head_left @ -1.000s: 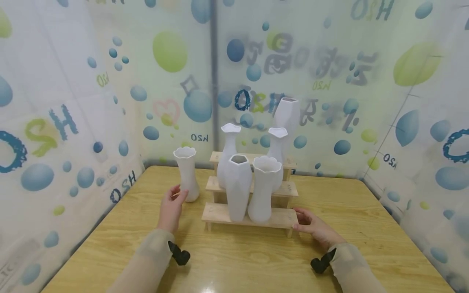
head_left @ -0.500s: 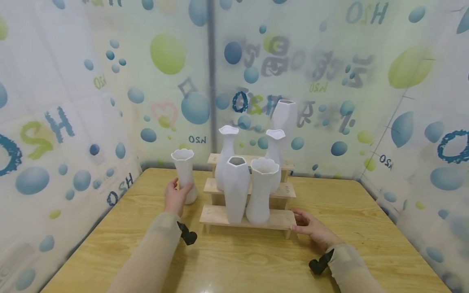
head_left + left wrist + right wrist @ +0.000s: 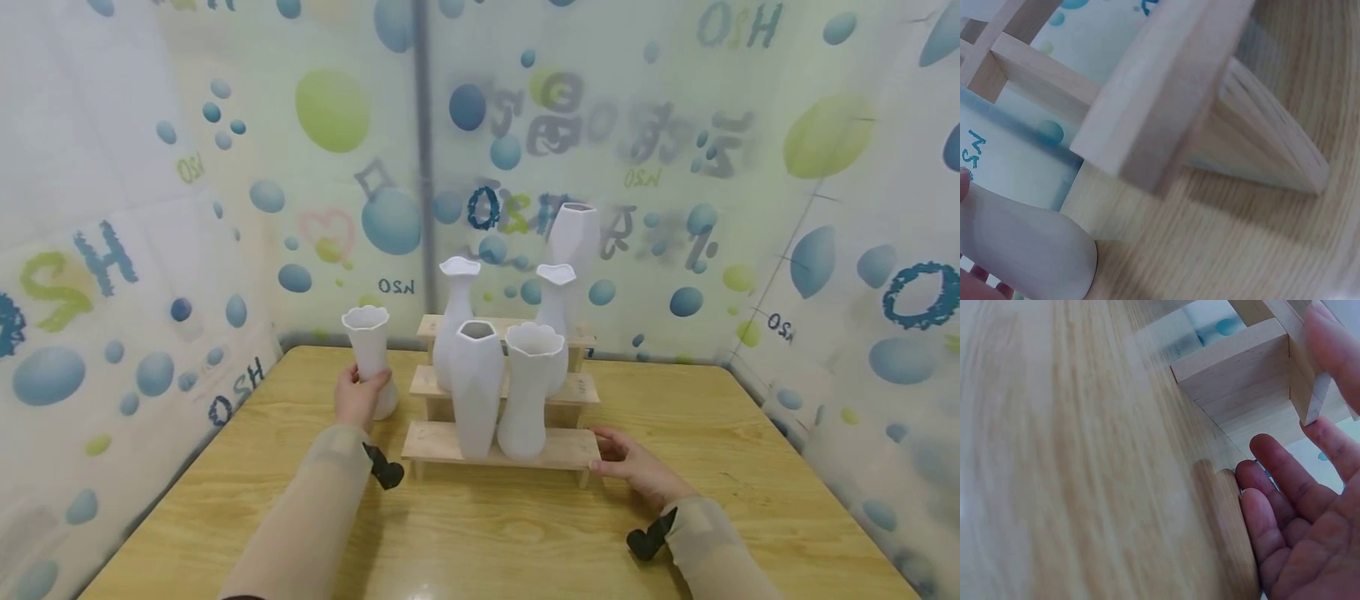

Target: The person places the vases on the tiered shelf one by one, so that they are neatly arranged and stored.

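A white vase with a scalloped rim (image 3: pixel 366 337) stands on the table left of a three-step wooden stand (image 3: pixel 431 435). My left hand (image 3: pixel 358 400) grips this vase low on its body; the left wrist view shows the vase's rounded base (image 3: pixel 1035 244) on the wood, with fingertips (image 3: pixel 982 275) around it. My right hand (image 3: pixel 639 468) holds the right end of the stand's lowest board. In the right wrist view, thumb and index finger lie on either side of that board's end (image 3: pixel 1307 394), while the other fingers are loosely bent below.
On the lowest step stand a faceted vase (image 3: pixel 478 392) and another scalloped vase (image 3: pixel 527 400). Two narrow-necked vases (image 3: pixel 454 333) (image 3: pixel 557 300) are behind them, and a tall faceted vase (image 3: pixel 573 242) rises at the back. Patterned curtains (image 3: pixel 337 192) surround the wooden table (image 3: pixel 480 533).
My left hand has moved from touching the vase's side to gripping its lower body. The right hand keeps its place at the stand, and the head view has shifted slightly.
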Demonstrator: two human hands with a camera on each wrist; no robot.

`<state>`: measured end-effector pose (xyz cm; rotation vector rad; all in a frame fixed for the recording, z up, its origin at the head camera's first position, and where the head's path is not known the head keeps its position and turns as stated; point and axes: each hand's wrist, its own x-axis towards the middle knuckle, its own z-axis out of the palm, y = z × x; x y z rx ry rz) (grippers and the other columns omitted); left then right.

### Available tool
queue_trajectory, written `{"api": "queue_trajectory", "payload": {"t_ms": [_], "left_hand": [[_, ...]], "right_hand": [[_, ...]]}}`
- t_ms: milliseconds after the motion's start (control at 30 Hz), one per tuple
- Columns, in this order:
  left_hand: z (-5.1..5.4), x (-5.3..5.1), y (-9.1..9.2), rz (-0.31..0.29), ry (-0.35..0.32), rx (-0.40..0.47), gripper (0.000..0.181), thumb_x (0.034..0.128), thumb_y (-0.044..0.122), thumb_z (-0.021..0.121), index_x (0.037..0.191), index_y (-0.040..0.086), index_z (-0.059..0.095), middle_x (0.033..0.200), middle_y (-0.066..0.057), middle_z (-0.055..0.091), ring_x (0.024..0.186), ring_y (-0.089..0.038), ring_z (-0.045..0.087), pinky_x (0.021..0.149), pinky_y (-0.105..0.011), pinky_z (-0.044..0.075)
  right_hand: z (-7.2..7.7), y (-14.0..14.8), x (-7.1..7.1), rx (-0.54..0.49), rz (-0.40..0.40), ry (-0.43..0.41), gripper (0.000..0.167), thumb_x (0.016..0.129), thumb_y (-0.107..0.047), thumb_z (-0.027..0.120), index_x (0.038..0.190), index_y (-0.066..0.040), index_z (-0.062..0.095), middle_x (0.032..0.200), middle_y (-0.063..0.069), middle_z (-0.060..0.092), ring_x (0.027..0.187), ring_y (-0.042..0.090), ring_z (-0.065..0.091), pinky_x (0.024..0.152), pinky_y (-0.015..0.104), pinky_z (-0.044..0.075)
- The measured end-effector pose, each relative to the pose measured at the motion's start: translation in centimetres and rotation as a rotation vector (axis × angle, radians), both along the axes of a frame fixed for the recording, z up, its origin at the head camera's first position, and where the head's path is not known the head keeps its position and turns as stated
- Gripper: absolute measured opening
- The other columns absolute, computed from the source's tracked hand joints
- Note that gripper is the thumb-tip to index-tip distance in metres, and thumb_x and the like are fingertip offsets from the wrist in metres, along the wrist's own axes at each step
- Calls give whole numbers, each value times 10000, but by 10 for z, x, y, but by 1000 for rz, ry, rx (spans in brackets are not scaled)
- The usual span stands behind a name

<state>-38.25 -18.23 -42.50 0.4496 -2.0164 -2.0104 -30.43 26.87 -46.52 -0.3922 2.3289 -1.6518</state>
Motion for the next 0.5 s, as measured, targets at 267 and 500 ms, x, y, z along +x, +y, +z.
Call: {"api": "queue_trajectory", "payload": {"t_ms": [267, 500], "left_hand": [[2, -2, 1, 6, -13, 25, 725, 883, 163, 694, 1483, 40, 305, 1522, -178, 295, 1373, -362, 296, 1108, -521, 242], [3, -3, 0, -6, -41, -41, 706, 890, 199, 694, 1475, 47, 330, 1514, -168, 319, 1365, -362, 318, 1099, -534, 255]], "right_hand": [[0, -1, -1, -11, 15, 6, 746, 913, -194, 674, 1486, 25, 249, 1401, 289, 404, 1222, 359, 440, 1003, 486, 364], [-2, 1, -2, -16, 23, 16, 743, 914, -183, 671, 1485, 33, 247, 1384, 288, 418, 1204, 348, 454, 969, 410, 392]]}}
